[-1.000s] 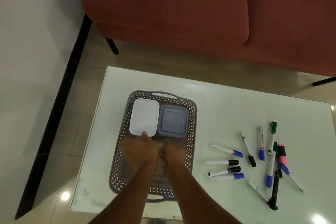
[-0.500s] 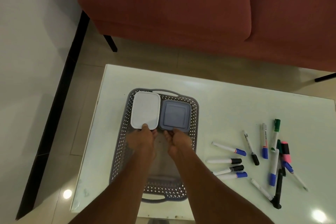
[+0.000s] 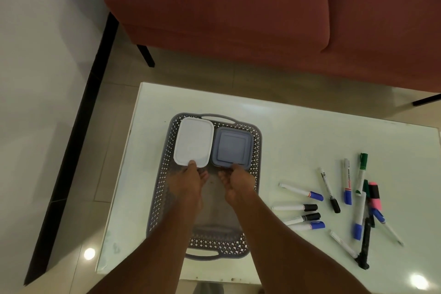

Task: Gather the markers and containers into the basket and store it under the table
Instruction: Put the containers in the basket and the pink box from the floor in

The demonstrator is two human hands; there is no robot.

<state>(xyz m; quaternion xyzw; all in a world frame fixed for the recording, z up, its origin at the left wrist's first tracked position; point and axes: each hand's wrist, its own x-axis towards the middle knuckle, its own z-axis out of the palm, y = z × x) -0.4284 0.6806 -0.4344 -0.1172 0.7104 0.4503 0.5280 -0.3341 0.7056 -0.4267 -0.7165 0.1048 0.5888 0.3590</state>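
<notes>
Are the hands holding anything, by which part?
Left hand touches the near edge of the white rectangular plastic container, right hand that of the blue-grey square container; gripping or pushing cannot be told.
</notes>
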